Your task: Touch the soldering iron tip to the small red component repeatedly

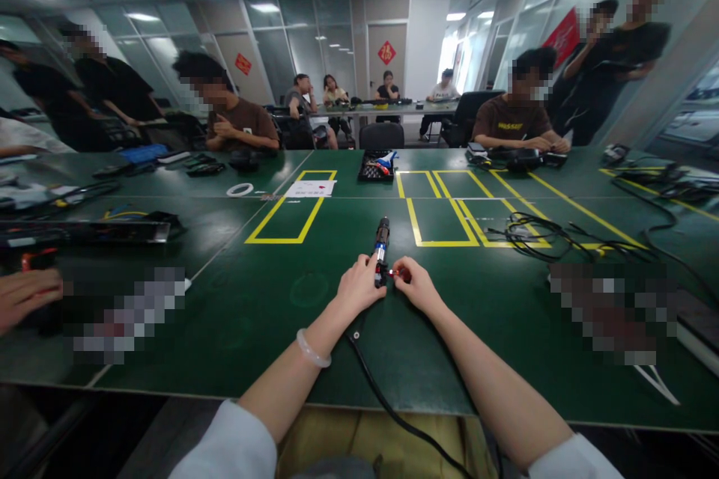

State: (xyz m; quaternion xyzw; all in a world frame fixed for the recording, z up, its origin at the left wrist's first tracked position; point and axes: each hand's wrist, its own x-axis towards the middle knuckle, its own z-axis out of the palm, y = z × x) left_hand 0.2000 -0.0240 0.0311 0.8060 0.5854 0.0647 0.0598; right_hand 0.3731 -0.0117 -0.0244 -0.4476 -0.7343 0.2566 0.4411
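Observation:
On the green table (269, 329), straight ahead of me, lies a slim black cylindrical device with a blue and silver band (383, 233); its exact kind I cannot tell. My left hand (355, 286) is closed around its near end. Just to the right, my right hand (416, 286) pinches a small red piece (392, 273) against the side of the device. The fingers partly cover the spot where the two meet. A black cable (374, 378) with a ring-shaped end runs from below my left hand over the table's front edge.
Beyond the device stands a black tray (368, 177) with tools. A printed card (306, 191) and a white ring (240, 189) lie left of it. Coiled black cables (525, 232) are at right. A co-worker's hand (28, 298) is at far left; other people sit across.

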